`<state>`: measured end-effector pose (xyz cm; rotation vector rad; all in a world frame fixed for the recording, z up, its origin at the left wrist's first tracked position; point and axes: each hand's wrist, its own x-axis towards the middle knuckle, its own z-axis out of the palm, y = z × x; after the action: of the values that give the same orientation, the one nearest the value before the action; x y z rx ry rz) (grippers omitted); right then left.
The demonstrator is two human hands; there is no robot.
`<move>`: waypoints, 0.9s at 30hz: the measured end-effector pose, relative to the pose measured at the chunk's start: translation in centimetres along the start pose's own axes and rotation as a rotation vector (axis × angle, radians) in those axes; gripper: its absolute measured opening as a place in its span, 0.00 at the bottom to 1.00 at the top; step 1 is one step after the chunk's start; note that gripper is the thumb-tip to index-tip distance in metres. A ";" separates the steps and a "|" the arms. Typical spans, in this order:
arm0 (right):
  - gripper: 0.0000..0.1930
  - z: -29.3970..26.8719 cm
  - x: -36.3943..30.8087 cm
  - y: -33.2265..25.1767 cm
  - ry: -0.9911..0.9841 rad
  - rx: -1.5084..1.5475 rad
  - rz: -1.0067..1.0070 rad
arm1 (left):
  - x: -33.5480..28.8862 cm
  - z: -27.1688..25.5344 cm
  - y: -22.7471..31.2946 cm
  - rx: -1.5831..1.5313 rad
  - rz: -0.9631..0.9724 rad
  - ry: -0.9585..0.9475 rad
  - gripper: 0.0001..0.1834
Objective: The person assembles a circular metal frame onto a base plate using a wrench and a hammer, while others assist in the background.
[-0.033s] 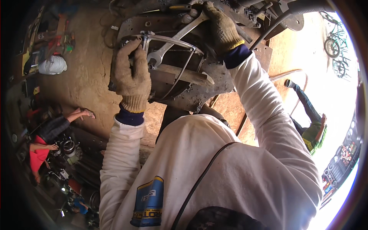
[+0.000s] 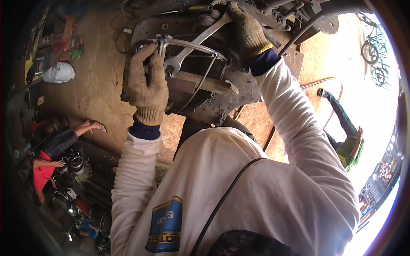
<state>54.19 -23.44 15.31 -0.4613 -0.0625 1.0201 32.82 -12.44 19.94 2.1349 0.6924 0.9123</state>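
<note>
My left hand point(image 2: 149, 81), in a knitted work glove, is closed at the left corner of a bent metal frame point(image 2: 177, 42), with thumb and fingers at its upper end. My gloved right hand point(image 2: 248, 33) grips the far end of a large open-ended wrench point(image 2: 200, 39). The wrench slants down to the left across the frame, its open jaw beside my left fingers. What the jaw touches is hard to make out. Under the frame, a flat bar point(image 2: 205, 82) lies over a dark, pitted steel plate point(image 2: 239, 100). My right fingertips are partly hidden.
Dark metal parts and a thick bar point(image 2: 341, 7) crowd the far right of the work. A person in red point(image 2: 42, 173) is at the left, near machine parts. Another person in green point(image 2: 350, 149) is at the right, with a bicycle point(image 2: 370, 52) beyond. A hose point(image 2: 329, 79) runs nearby.
</note>
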 end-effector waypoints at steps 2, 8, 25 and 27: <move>0.10 0.1 -0.1 0.0 -0.023 -0.021 0.001 | 0.0 0.0 -0.2 0.018 -0.001 -0.003 0.10; 0.13 -0.2 -0.7 -0.4 -0.154 0.017 0.015 | 0.1 -0.1 -0.5 0.039 0.031 -0.004 0.11; 0.18 -3.7 -4.0 -1.8 -0.031 -0.230 0.118 | 0.1 -0.2 -0.4 0.065 0.015 -0.025 0.11; 0.18 -4.3 -3.7 -1.7 -0.031 -0.342 0.086 | 0.1 -0.1 -0.3 0.048 0.019 -0.015 0.11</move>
<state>54.73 -28.68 12.68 -0.7646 -0.2494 1.1058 32.74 -12.20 19.78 2.1920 0.6948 0.8972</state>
